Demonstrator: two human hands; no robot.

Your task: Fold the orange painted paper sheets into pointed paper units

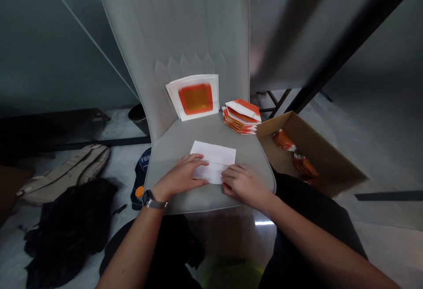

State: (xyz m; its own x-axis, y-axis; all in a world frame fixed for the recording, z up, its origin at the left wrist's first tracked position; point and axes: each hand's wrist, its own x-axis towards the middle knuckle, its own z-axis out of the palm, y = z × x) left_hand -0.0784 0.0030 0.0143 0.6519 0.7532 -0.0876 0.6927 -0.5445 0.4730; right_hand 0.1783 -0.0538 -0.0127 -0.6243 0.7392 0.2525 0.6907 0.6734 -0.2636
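A white sheet of paper (214, 153) with faint crease lines across it lies on the grey chair seat (185, 203). My left hand (185, 173) rests at its left edge, fingers stretched over the paper and thumb apart from them. At the lower right edge, the curled fingers of my right hand (243, 183) are pressed together on the sheet; their tips are partly hidden. Behind, a stack of flat white sheets with an orange printed square (195, 98) leans against the backrest. To its right is a pile of folded orange-and-white papers (242, 117).
A cardboard box (333, 176) on the floor at right holds several folded orange-and-white bundles (306, 165). On the left floor lie a beige backpack (72, 170) and black cloth (72, 218). A dark bin (139, 117) stands behind the chair's backrest (178, 20).
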